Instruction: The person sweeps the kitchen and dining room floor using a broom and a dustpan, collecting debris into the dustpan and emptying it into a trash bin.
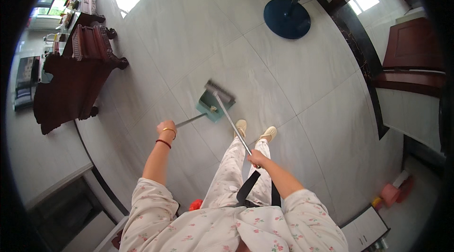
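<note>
My left hand (166, 128) grips the grey handle of a green long-handled dustpan (202, 107), whose pan lies on the tiled floor ahead of my feet. A small pale clump of debris (213, 109) sits inside the pan. In my right hand (258, 158) is the upper end of a metal broom handle (232, 124). The handle slants forward to a broom head (220, 91) with dark bristles, which is slightly blurred. That head lies across the pan's far, open edge; whether it touches the floor is hard to tell.
Carved dark wooden furniture (78, 74) stands to the left. A round blue base (287, 18) with an upright pole and cables is ahead on the right. Beyond it, a black stone strip (354, 49) crosses a doorway. Pink plastic items (389, 194) and a white cabinet (365, 230) are at lower right.
</note>
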A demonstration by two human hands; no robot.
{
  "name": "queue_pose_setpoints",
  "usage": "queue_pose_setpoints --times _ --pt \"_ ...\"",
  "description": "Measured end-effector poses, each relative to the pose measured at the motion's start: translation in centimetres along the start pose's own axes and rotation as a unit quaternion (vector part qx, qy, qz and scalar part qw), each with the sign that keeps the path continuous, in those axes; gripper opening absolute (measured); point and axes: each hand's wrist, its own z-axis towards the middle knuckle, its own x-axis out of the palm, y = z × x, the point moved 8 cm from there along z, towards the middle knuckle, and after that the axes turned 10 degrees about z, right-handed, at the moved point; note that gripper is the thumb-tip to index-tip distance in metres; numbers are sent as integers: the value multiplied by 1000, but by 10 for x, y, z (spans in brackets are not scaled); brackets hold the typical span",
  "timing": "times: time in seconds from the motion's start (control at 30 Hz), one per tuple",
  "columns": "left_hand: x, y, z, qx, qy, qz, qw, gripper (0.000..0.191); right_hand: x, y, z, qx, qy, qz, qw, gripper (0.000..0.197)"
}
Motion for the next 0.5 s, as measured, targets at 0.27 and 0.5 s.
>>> queue_pose_setpoints --times 0.27,0.5 --pt "17 -14 -10 60 -38 20 997 16 -22 -17 -132 -12 23 338 941 17" --pt "-55 -64 -45 94 -77 22 992 21 -98 -12 -226 -126 -78 540 829 16"
